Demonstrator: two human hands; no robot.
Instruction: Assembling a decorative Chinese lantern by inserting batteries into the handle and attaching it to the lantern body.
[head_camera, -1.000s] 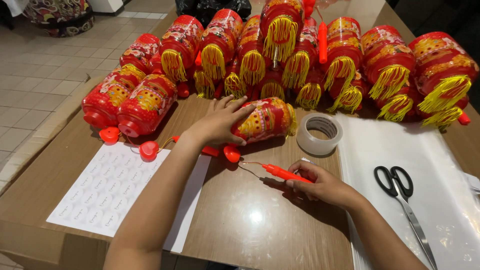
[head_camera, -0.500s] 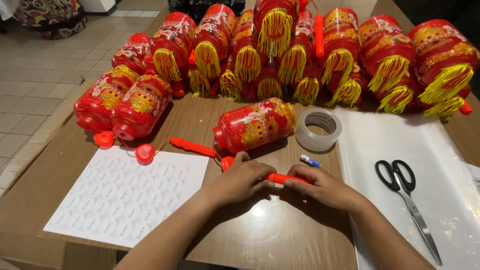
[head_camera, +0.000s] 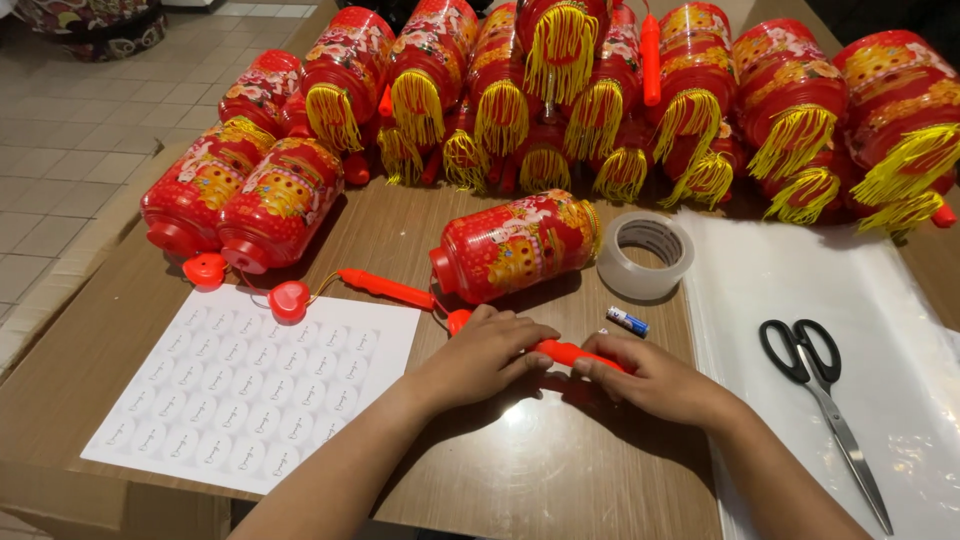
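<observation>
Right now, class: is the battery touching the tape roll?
Apart. The head view shows bare wooden tabletop between the battery and the tape roll; the battery lies nearer the right hand.

A row of red lanterns with yellow tassels (head_camera: 560, 90) is piled along the far edge of the wooden tabletop (head_camera: 540, 480), and one more red lantern (head_camera: 515, 245) lies on its side just in front of them. Beside it sits a roll of clear tape (head_camera: 647, 255), with a small battery (head_camera: 627, 321) near it. A white sticker sheet (head_camera: 250, 395) lies at the left, and black-handled scissors (head_camera: 820, 400) rest on clear plastic sheeting (head_camera: 800, 290) at the right.
</observation>
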